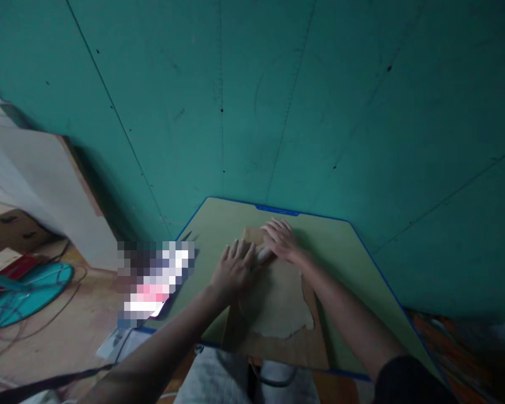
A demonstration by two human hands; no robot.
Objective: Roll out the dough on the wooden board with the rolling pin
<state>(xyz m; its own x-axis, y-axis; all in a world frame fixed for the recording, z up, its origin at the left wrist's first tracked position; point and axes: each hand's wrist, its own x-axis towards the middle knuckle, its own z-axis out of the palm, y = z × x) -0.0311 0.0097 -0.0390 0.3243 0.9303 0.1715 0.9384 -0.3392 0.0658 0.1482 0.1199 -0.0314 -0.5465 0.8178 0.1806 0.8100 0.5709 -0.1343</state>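
A thin pale sheet (pixel 273 303) with ragged edges, like rolled-out dough or clay, lies flat on a wooden board (pixel 278 350). Across its far end runs a pale rod, seemingly a rolling pin (pixel 264 255), partly covered by both hands. My left hand (pixel 234 266) rests palm down over the rod's left part, fingers spread and pointing away from me. Over its right part lies my right hand (pixel 281 240), fingers stretched out. Neither hand wraps visibly around the rod. The palms' undersides are hidden.
Under the board is a pale tabletop (pixel 353 314) with a blue edge, against a green wall (pixel 252 112). A blurred-out device (pixel 160 286) stands at its left side. A white panel (pixel 54 191), a teal round base (pixel 46 292) and loose cables are on the left.
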